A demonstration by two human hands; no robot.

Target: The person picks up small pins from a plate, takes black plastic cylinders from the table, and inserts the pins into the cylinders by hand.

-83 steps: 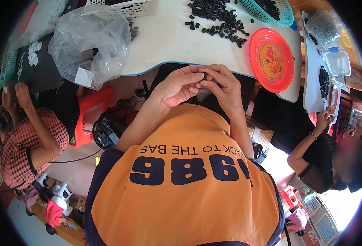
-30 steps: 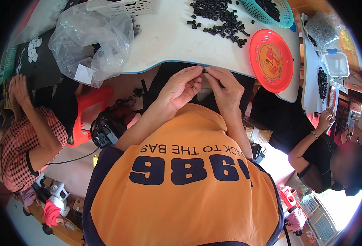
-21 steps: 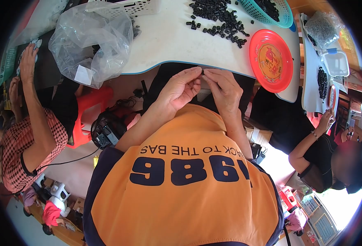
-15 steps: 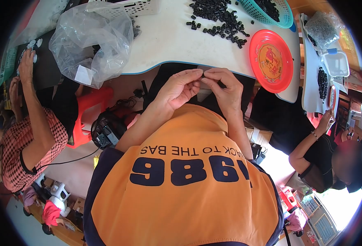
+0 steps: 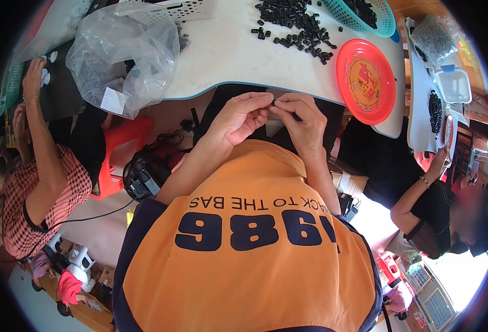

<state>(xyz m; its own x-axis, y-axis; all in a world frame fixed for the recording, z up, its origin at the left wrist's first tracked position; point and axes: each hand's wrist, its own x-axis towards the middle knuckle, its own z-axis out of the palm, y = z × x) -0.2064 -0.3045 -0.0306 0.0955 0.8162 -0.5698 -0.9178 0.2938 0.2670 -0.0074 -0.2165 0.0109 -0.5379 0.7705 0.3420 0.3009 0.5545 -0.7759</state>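
My left hand [image 5: 246, 118] and my right hand [image 5: 301, 120] meet at the fingertips just off the table's near edge, above my lap. Both are closed in a pinch, thumb against forefinger. Between the tips a small dark piece [image 5: 273, 103] barely shows; the fingers cover most of it. Beyond my hands, many small black cylindrical parts [image 5: 296, 25] lie heaped and scattered on the white table [image 5: 222, 58]. To the right of my hands sits a red plate [image 5: 365, 82] with a yellow printed centre, no parts on it.
A teal basket [image 5: 385, 19] of black parts stands at the far right. On the left are a clear plastic bag [image 5: 122, 61] and a white perforated basket [image 5: 191, 10]. A person in checks [image 5: 45, 193] works at left, another in black [image 5: 426, 216] at right.
My hands stay nearly in place, with a slight shift of the right fingers at the pinch. The left co-worker's arm has moved a little.
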